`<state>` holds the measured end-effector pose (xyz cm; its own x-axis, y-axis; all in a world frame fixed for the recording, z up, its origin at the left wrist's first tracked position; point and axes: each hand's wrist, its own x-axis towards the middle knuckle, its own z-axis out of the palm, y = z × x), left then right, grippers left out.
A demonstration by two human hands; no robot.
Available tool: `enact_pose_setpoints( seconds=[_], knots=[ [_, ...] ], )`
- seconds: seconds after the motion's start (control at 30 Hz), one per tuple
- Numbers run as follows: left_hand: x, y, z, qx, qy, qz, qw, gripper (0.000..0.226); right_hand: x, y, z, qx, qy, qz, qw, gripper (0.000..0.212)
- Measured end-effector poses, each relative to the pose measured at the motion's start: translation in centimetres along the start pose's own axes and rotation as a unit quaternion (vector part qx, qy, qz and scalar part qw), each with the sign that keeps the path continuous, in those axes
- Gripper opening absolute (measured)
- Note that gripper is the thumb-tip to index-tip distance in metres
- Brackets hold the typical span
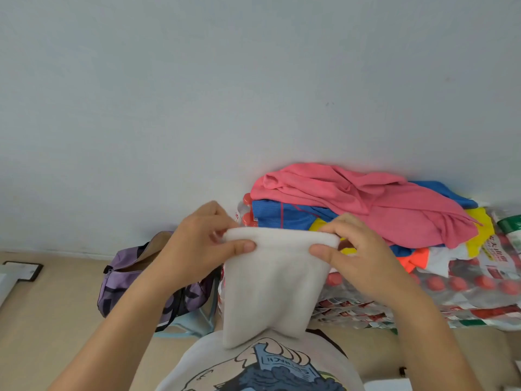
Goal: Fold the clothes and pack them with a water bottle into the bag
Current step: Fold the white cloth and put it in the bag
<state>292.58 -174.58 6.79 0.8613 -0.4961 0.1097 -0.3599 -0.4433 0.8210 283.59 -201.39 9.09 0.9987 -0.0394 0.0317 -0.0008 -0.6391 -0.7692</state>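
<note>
Both my hands, left (pixel 197 244) and right (pixel 358 255), are pinching the top fold of the white cloth (pixel 270 286), hanging mid-air in front of me. Bag (pixel 127 280) sits open down left, clothes pile (pixel 366 204) behind.

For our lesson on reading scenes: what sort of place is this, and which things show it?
Probably a room at home: a plain painted wall, loose clothes heaped on shrink-wrapped bottle packs, and a purple bag.

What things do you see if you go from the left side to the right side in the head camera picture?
purple bag → left hand → white cloth → right hand → pink garment → packs of red-capped bottles
</note>
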Motion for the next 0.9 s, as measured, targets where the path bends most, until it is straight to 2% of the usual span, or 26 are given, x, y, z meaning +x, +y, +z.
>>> enact_pose_setpoints(
  seconds=[0.1,0.2,0.3,0.37,0.5,0.6,0.7,0.77,0.83,0.9],
  knots=[
    [2.3,0.9,0.6,-0.088,0.013,0.014,0.996,0.015,1.9,-0.4,-0.4,0.055,0.018,0.019,0.998,0.01],
    [4.0,1.6,0.5,-0.141,0.05,0.067,0.986,0.021,2.9,-1.2,-1.3,0.059,0.097,-0.032,0.993,0.019],
    [3.9,0.9,0.2,-0.15,0.036,0.109,0.982,0.024,2.1,-0.6,-1.6,0.07,0.1,-0.059,0.991,0.031],
    [3.1,-0.9,1.2,-0.144,-0.004,0.085,0.986,0.024,1.2,1.0,-0.5,0.075,0.063,-0.02,0.995,0.032],
    [0.5,-5.7,5.8,-0.093,-0.082,-0.071,0.99,0.025,-0.8,5.5,4.0,0.021,-0.037,0.087,0.995,0.03],
    [-1.6,-8.0,8.0,-0.069,-0.103,-0.101,0.987,0.027,-2.4,8.0,6.6,0.023,-0.058,0.125,0.99,0.029],
    [-1.8,-8.7,8.3,-0.029,-0.089,-0.064,0.994,0.041,-2.9,9.1,7.3,0.047,-0.035,0.1,0.993,0.035],
    [-1.6,-9.0,8.5,0.04,-0.094,-0.001,0.995,0.052,-2.8,9.5,7.6,-0.003,-0.037,0.072,0.997,0.046],
    [-1.4,-8.9,8.8,0.086,-0.112,0.045,0.989,0.051,-2.5,9.8,8.1,-0.084,-0.048,0.022,0.995,0.052],
    [-1.3,-8.6,8.7,0.096,-0.105,0.057,0.988,0.043,-2.3,9.8,8.3,-0.112,-0.05,-0.003,0.993,0.044]
  ],
)
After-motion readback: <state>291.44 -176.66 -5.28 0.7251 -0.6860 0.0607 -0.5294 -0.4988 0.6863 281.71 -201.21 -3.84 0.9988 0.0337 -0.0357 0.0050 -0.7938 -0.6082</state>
